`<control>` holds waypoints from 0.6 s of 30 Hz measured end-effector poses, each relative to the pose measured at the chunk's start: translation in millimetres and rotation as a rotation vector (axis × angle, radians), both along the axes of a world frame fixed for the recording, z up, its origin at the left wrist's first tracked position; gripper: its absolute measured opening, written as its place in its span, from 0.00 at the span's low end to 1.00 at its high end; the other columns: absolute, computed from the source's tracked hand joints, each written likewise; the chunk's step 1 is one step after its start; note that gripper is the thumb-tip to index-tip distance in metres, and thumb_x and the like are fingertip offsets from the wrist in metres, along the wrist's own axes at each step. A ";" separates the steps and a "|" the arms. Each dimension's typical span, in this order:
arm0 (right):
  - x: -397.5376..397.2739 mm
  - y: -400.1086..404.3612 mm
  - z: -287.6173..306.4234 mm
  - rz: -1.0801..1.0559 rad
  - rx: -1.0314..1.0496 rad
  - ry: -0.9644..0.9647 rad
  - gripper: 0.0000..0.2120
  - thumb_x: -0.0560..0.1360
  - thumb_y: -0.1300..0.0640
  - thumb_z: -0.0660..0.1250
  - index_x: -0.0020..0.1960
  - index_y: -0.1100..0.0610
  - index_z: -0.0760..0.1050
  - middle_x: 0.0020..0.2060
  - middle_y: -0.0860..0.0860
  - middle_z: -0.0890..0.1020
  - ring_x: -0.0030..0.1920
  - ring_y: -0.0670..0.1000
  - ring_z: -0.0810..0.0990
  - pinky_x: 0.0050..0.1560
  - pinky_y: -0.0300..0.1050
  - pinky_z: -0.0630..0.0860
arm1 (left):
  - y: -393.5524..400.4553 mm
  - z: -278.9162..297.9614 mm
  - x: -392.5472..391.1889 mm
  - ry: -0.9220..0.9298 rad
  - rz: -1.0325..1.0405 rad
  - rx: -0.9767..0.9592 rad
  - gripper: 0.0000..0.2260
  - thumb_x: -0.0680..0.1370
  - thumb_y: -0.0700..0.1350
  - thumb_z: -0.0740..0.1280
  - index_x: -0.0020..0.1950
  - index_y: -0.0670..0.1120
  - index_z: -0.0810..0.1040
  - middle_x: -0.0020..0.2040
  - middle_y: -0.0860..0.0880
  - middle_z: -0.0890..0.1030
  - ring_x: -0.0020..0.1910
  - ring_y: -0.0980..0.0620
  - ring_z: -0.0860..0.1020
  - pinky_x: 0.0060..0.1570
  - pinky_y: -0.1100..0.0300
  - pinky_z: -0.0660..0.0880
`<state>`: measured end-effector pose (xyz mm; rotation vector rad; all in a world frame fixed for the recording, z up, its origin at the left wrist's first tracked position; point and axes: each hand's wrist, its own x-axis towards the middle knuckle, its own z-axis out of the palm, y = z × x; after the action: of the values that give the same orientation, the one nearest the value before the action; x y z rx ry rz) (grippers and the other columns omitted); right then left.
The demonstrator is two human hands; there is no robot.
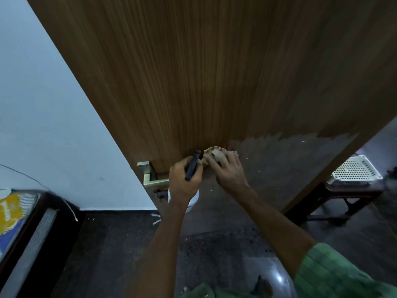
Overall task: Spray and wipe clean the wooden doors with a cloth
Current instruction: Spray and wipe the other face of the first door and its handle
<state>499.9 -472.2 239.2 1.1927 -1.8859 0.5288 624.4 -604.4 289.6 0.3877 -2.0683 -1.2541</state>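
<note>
A tall wooden door (pixel 204 72) with vertical grain fills the upper middle of the head view. Its lower part looks dull and grey. My left hand (pixel 184 179) grips a spray bottle (pixel 191 167) by its black nozzle head, and the bottle's white body shows below my wrist. My right hand (pixel 229 171) presses a crumpled beige cloth (pixel 214 154) against the door, just right of the nozzle. Both hands are close together at handle height.
A brass lever handle (pixel 150 177) with a bolt below it sits on the door's left edge. A pale wall (pixel 43 115) stands at left. A dark bench with a white perforated basket (pixel 356 169) is at right. A patterned box lies at lower left on the dark speckled floor.
</note>
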 end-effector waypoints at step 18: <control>-4.3 6.9 10.9 -0.060 -0.257 -0.180 0.08 0.79 0.68 0.70 0.50 0.58 0.85 0.46 0.55 0.81 0.43 0.55 0.78 0.47 0.49 0.79 | 28.2 -5.7 -24.5 -0.067 0.138 0.002 0.14 0.80 0.47 0.68 0.37 0.41 0.75 0.28 0.42 0.73 0.27 0.40 0.72 0.28 0.45 0.67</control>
<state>495.6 -465.3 250.1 0.9437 -1.9269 0.8418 600.0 -576.2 283.9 0.5706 -2.0588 -1.1761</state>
